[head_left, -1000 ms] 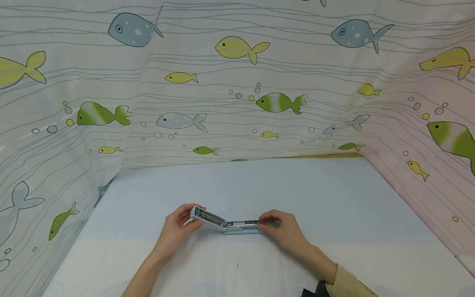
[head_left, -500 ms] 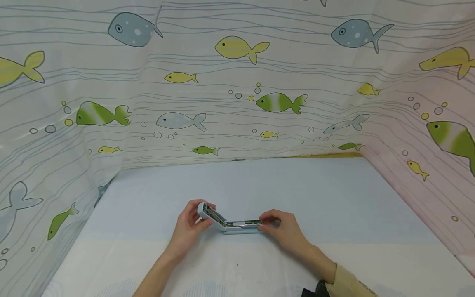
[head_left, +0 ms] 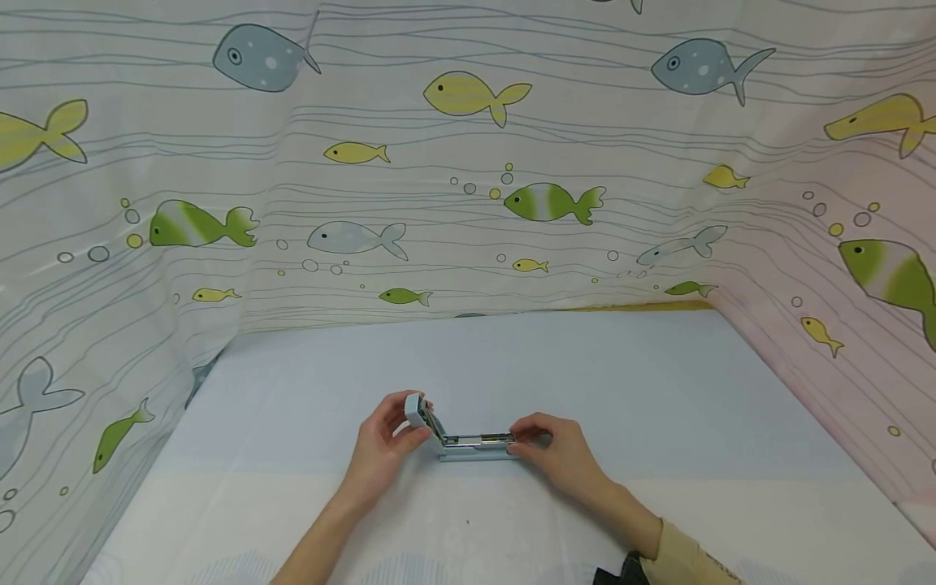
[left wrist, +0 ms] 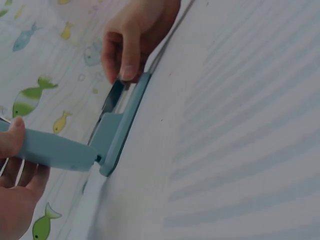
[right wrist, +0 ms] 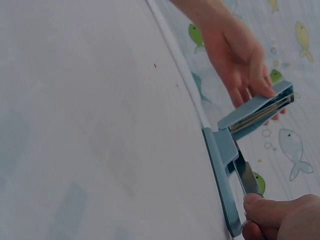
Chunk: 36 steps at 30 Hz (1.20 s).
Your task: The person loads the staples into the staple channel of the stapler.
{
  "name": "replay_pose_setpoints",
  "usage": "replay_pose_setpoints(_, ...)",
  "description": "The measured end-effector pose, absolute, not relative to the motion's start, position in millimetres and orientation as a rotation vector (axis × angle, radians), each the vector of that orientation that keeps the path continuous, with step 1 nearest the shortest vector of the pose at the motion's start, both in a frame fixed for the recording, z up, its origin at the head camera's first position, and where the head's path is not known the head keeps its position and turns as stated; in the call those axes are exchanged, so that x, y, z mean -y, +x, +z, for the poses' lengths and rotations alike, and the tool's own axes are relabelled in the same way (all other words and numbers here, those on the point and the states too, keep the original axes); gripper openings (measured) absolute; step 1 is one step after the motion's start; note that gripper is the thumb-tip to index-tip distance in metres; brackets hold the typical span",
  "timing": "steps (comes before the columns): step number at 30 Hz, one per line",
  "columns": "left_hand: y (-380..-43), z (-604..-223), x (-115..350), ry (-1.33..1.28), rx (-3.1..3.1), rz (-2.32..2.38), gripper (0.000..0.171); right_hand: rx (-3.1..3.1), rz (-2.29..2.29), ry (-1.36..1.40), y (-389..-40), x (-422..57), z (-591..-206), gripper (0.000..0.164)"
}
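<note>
Fish-printed cloth [head_left: 439,195] hangs from nine o'clock through twelve to three, where it looks pinkish. The pale counter [head_left: 585,366] spreads toward six o'clock. Light is soft.

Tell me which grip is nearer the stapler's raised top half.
Left. The left grip holds the raised top half near its free end; the right grip is farther away, at the free end of the lower half.

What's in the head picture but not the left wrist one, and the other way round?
Only head: a tan sleeve and the black thing beside it.

Only left wrist: the dark hinge dot on the blue stapler.

Both: that open stapler, the left hand holding its raised top, the right hand pinching its metal rail, and fish-patterned cloth.
</note>
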<state>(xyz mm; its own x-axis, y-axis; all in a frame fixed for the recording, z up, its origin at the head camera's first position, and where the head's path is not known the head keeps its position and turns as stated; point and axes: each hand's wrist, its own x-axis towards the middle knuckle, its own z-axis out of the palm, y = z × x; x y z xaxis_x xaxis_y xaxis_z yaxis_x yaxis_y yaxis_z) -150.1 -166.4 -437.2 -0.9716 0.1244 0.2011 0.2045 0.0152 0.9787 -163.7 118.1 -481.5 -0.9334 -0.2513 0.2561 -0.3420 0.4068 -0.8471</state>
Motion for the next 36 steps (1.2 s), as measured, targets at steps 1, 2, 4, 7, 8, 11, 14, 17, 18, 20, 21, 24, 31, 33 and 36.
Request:
replay_pose_setpoints(1, -150, -437, 165, -0.333, 2.200, -2.137, 0.049, 2.560, 1.573, 0.542, -164, -118, -481, 0.022)
replay_pose_setpoints(2, -150, -437, 165, -0.309, 2.205, -2.138, 0.049, 2.560, 1.572, 0.543, -164, -118, -481, 0.022)
replay_pose_setpoints(4, -151, -437, 163, -0.273, 2.214, -2.138, 0.047, 2.560, 1.569, 0.544, -163, -118, -481, 0.022)
replay_pose_setpoints(7, -150, -436, 161, -0.261, 2.223, -2.131, 0.046, 2.558, 1.563, 0.541, -163, -118, -481, 0.022)
replay_pose_setpoints(8, -150, -436, 161, -0.261, 2.226, -2.128, 0.046, 2.558, 1.561, 0.538, -163, -118, -481, 0.022)
replay_pose_setpoints(11, -150, -435, 159, -0.265, 2.234, -2.121, 0.045, 2.558, 1.562, 0.530, -163, -118, -480, 0.022)
replay_pose_setpoints(14, -150, -434, 158, -0.260, 2.245, -2.106, 0.045, 2.559, 1.568, 0.524, -162, -117, -479, 0.022)
replay_pose_setpoints(17, -150, -433, 156, -0.242, 2.257, -2.098, 0.045, 2.563, 1.570, 0.520, -162, -117, -478, 0.023)
replay_pose_setpoints(18, -150, -433, 155, -0.240, 2.260, -2.096, 0.045, 2.565, 1.569, 0.518, -162, -117, -478, 0.023)
replay_pose_setpoints(20, -150, -433, 154, -0.231, 2.265, -2.100, 0.046, 2.566, 1.568, 0.517, -162, -118, -478, 0.023)
replay_pose_setpoints(21, -150, -433, 154, -0.229, 2.267, -2.101, 0.046, 2.567, 1.565, 0.518, -162, -118, -479, 0.023)
replay_pose_setpoints(24, -150, -433, 152, -0.224, 2.277, -2.100, 0.046, 2.568, 1.558, 0.526, -163, -118, -479, 0.023)
replay_pose_setpoints(31, -149, -432, 149, -0.204, 2.290, -2.090, 0.047, 2.559, 1.564, 0.549, -163, -118, -480, 0.023)
replay_pose_setpoints(33, -149, -432, 148, -0.205, 2.294, -2.082, 0.047, 2.557, 1.572, 0.553, -164, -119, -480, 0.023)
replay_pose_setpoints(36, -149, -431, 147, -0.206, 2.296, -2.070, 0.047, 2.553, 1.580, 0.559, -164, -119, -481, 0.022)
